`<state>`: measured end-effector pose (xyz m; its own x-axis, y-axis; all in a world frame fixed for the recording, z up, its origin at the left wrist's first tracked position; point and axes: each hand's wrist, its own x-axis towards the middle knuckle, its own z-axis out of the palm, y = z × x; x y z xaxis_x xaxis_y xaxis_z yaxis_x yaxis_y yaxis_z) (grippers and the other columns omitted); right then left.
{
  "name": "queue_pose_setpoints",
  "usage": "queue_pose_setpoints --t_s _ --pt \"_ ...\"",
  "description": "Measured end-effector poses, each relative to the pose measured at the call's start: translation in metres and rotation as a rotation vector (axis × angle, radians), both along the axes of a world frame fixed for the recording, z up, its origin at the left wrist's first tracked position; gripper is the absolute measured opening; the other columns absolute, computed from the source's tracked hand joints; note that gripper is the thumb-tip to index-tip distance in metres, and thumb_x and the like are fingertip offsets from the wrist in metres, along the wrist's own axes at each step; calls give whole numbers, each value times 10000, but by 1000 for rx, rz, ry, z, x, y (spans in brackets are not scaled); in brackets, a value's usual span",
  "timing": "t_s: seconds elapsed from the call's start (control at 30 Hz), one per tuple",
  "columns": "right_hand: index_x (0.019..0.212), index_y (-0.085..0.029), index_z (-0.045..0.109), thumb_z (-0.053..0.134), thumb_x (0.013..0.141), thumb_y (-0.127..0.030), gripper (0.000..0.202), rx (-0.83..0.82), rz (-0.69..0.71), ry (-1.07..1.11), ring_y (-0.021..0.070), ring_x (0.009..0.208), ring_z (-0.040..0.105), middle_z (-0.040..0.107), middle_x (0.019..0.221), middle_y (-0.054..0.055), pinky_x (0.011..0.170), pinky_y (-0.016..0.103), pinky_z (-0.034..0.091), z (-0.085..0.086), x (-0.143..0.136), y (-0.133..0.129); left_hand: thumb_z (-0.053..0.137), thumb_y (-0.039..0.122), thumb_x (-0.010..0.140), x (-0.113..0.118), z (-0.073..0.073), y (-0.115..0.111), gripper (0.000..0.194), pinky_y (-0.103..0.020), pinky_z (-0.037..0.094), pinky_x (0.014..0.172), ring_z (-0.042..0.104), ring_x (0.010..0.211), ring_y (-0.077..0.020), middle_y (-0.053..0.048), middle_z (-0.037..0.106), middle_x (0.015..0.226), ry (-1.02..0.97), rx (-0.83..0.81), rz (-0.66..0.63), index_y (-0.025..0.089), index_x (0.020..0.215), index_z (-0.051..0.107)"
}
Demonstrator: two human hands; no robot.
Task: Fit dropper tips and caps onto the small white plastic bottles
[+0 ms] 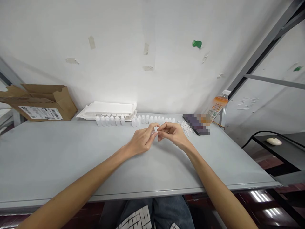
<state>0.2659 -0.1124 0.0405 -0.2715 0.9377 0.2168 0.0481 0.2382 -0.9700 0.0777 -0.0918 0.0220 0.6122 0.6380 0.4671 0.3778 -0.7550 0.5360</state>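
Both hands meet above the middle of the grey table, fingertips nearly touching. My left hand (143, 139) is closed in a pinch on a small whitish piece, mostly covered by the fingers. My right hand (172, 133) is pinched at the other end of that piece; what it grips is too small to name. Just behind the hands stands a row of small white bottles (151, 119), with a second group of white bottles (110, 121) to the left. Beside my right hand lies a pile of small white strips (186, 128).
An open cardboard box (47, 103) sits at the back left, near a stack of white sheets (111, 108). At the back right are a dark phone (194, 124), partly pixelated, and a leaning orange-labelled bottle (218, 105). A white mouse (274, 141) lies on a side shelf.
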Motion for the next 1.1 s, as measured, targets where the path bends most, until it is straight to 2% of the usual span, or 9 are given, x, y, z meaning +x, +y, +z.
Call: queue_pose_setpoints --t_s 0.17,0.23,0.33,0.47,0.6,0.73,0.83,1.1 --pt "790 -166 656 762 720 -376 246 6 -33 5 164 623 666 642 674 -3 691 377 587 -1 3 2 436 285 944 1 -7 1 312 -244 353 615 633 783 -179 -42 689 920 43 131 84 231 1249 479" --pt "798 -172 652 771 707 -383 259 14 -50 35 155 643 655 631 712 -3 695 379 599 1 1 3 494 335 924 2 -6 2 342 -238 363 612 634 752 -170 -43 694 950 12 115 133 232 1250 484" --pt "849 -179 650 790 689 -376 289 54 -94 87 150 703 635 628 791 12 696 377 612 4 0 2 528 399 909 3 -2 2 402 -228 376 590 585 613 -126 -6 678 866 -106 -31 182 226 1265 456" --pt "878 -183 659 796 685 -373 304 91 -150 103 156 747 623 638 880 37 686 382 616 3 0 3 462 432 940 3 3 5 305 -223 415 555 563 557 -109 21 597 693 -276 -329 96 195 1107 557" --pt "939 -168 676 767 716 -407 339 56 -154 18 158 651 651 658 793 29 702 398 594 0 2 3 552 461 890 3 4 9 336 -210 422 461 622 587 -131 -28 629 738 -388 -528 5 151 1001 619" --pt "964 -157 677 732 752 -437 355 37 -84 -3 174 648 671 654 724 21 685 390 590 1 1 1 638 433 841 1 6 13 333 -213 453 433 638 625 -143 -70 665 829 -469 -590 -75 124 965 634" --pt "940 -153 679 721 766 -442 340 30 -41 -2 178 662 680 667 745 34 686 377 588 1 0 1 680 398 815 -1 8 16 307 -230 493 469 625 611 -136 -58 663 775 -487 -591 -119 113 927 654" --pt "912 -161 661 739 751 -442 333 34 -55 1 184 621 673 660 653 17 673 368 556 -7 0 4 764 357 735 -5 7 20 314 -290 556 563 629 587 -141 -29 661 678 -483 -623 -147 110 913 690"
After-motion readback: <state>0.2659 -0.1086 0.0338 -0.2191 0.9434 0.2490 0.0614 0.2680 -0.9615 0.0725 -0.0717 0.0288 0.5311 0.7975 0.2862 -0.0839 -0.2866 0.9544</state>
